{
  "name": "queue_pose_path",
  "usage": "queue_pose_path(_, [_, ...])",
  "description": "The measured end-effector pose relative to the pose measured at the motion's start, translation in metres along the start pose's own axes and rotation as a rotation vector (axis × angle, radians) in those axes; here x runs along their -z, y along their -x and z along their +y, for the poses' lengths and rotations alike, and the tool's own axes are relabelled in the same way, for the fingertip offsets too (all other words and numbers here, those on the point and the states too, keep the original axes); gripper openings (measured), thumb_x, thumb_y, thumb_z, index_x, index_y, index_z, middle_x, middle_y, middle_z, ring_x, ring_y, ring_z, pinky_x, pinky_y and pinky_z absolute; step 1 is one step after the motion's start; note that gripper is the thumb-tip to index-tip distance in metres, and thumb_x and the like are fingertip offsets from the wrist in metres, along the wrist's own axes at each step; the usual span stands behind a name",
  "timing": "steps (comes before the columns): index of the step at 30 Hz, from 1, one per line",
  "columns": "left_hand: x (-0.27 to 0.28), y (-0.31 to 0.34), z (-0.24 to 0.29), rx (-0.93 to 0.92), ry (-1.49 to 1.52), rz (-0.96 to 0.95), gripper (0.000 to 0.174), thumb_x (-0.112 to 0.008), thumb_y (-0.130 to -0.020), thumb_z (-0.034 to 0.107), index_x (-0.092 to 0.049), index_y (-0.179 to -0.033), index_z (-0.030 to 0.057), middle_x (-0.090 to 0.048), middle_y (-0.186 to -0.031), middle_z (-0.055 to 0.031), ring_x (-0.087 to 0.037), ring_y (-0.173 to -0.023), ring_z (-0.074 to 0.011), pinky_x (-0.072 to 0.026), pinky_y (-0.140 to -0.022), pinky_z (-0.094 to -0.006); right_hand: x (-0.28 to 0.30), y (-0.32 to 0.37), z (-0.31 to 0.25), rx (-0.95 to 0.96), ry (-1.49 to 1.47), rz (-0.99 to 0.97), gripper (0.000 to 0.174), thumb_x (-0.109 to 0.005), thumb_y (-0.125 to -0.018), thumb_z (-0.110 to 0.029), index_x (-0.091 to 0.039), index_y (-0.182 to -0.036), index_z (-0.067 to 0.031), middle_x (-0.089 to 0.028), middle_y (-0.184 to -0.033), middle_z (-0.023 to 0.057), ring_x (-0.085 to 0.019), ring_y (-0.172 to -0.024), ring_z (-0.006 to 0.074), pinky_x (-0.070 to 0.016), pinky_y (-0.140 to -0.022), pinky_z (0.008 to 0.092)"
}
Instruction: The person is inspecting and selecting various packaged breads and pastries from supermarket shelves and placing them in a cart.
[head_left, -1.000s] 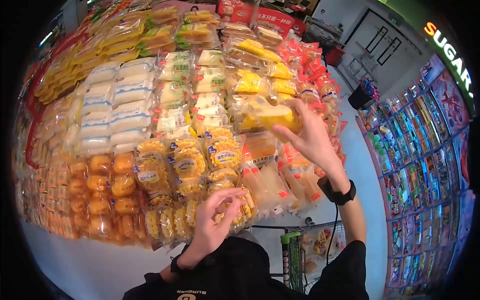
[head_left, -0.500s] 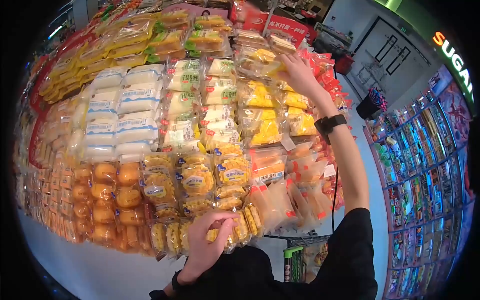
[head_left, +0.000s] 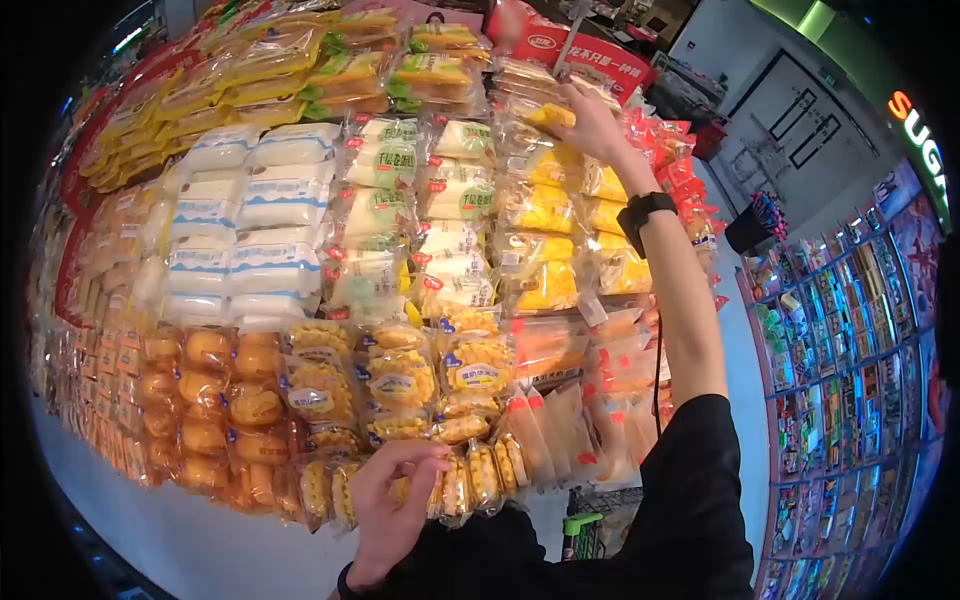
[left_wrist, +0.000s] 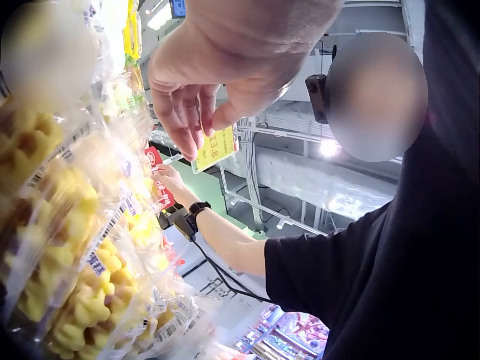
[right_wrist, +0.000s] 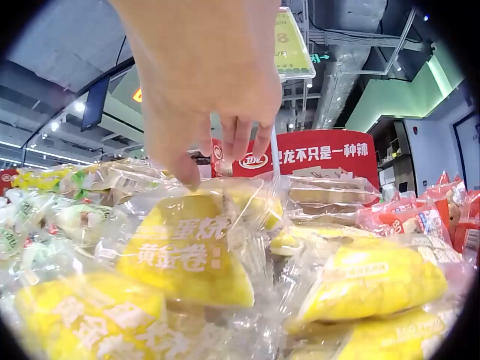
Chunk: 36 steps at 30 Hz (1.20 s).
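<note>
My right hand reaches to the back of the column of yellow packaged rolls. Its thumb and fingers grip the end of one clear-wrapped yellow roll. In the right wrist view, the fingers point down behind a yellow pack with white lettering, which partly hides what they hold. Low at the front edge, my left hand hovers by the packaged waffles, thumb and fingers loosely bent with nothing between them. Seen in the left wrist view, its fingertips overlap a yellow price card farther back.
White-wrapped breads, green-printed packs and orange buns fill the display to the left. A red sign stands behind. Green-handled cart below; a lit snack shelf stands across the aisle.
My right hand has carried the yellow roll away from me to the back of its column, where it now lies low among the packs. The left hand stays by the waffles.
</note>
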<state>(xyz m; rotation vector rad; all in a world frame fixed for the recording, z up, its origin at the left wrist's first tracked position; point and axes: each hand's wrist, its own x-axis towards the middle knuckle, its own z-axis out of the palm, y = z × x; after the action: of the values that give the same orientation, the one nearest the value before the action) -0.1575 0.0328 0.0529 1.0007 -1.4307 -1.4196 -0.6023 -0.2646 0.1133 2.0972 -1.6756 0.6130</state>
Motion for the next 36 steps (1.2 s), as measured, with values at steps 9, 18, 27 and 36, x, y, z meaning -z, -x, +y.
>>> queue_pose_path(9, [0.003,0.001,0.006,-0.022,-0.033,0.012,0.01,-0.055,-0.093,-0.002,-0.062,-0.099,-0.0043,-0.067,-0.097,-0.013,-0.067,-0.08,-0.016,-0.0526,-0.066,-0.0254,-0.017,-0.031,0.005,-0.189,0.177,-0.348,0.066,-0.074,-0.07,-0.02,-0.046,-0.127,-0.0081,-0.058,-0.119,0.0204,-0.05,-0.121,0.0407,-0.0428,-0.1,0.049])
queue_pose_path(18, [0.006,0.003,0.005,-0.032,0.0,0.028,0.012,-0.059,-0.091,-0.001,-0.066,-0.101,-0.0019,-0.068,-0.096,-0.0115,-0.07,-0.08,-0.0163,-0.0525,-0.063,-0.0248,0.058,-0.006,-0.047,-0.31,-0.405,0.216,0.054,-0.079,-0.071,-0.019,-0.051,-0.113,0.0007,-0.063,-0.107,0.0147,-0.063,-0.1,0.023,-0.0483,-0.088,0.0337])
queue_pose_path(27, [-0.013,0.0,0.011,-0.067,0.128,-0.108,0.047,-0.056,-0.09,-0.004,-0.044,-0.136,0.0005,-0.054,-0.128,-0.0161,-0.063,-0.108,-0.0211,-0.0548,-0.077,-0.0269,0.122,0.134,-0.207,-0.652,-1.724,0.051,0.038,-0.065,-0.087,-0.004,-0.052,-0.123,0.0002,-0.064,-0.113,0.0087,-0.063,-0.102,0.017,-0.0518,-0.089,0.0319])
queue_pose_path(36, [-0.035,0.005,0.016,0.031,0.532,-0.23,0.053,-0.04,-0.104,0.015,-0.018,-0.152,0.007,-0.042,-0.145,-0.015,-0.056,-0.12,-0.0232,-0.0548,-0.088,-0.0348,0.153,0.228,-0.328,-0.782,-1.874,-0.105,0.058,-0.053,-0.099,-0.03,-0.031,-0.144,-0.0007,-0.039,-0.148,0.0154,-0.041,-0.136,0.0269,-0.0356,-0.112,0.0445])
